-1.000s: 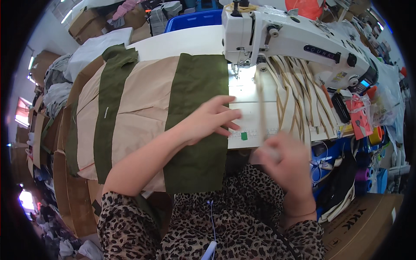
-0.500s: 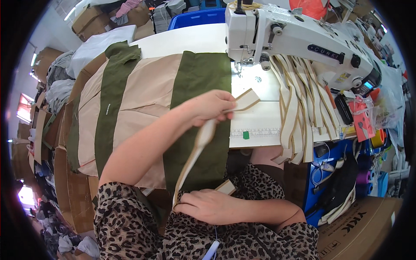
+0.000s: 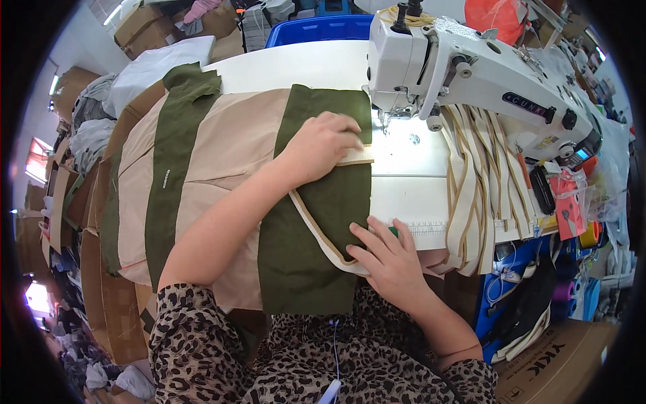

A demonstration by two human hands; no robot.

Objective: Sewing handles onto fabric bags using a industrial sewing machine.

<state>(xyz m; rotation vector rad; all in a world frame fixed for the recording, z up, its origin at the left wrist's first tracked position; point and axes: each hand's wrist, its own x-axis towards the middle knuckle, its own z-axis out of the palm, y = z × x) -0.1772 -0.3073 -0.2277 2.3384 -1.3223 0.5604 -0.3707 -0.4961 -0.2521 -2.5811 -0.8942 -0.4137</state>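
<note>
A green-and-beige panelled fabric piece (image 3: pixel 319 236) lies across the sewing table, its right edge beside the needle area of a white sewing machine (image 3: pixel 464 74). A cream webbing strap with tan edges (image 3: pixel 316 225) lies looped on the green panel, one end flat at the fabric's right edge. My left hand (image 3: pixel 316 149) bends its fingers over that end, the strap passing beneath the palm; the fingertips are slightly blurred. Fingers spread, my right hand (image 3: pixel 390 262) rests at the table's front edge, touching the strap's lower bend. That hand hides the rest of the strap.
Several similar straps (image 3: pixel 474 195) hang over the table edge under the machine arm. Black scissors or a similar tool (image 3: pixel 542 190) and a pink card (image 3: pixel 568 202) sit at the right. Cardboard boxes (image 3: pixel 104 289) flank the left side; a blue bin (image 3: pixel 319 30) stands behind.
My left hand has lowered the strap end onto the green panel near the machine. From my lap, my right hand has moved up to the table edge and spread its fingers.
</note>
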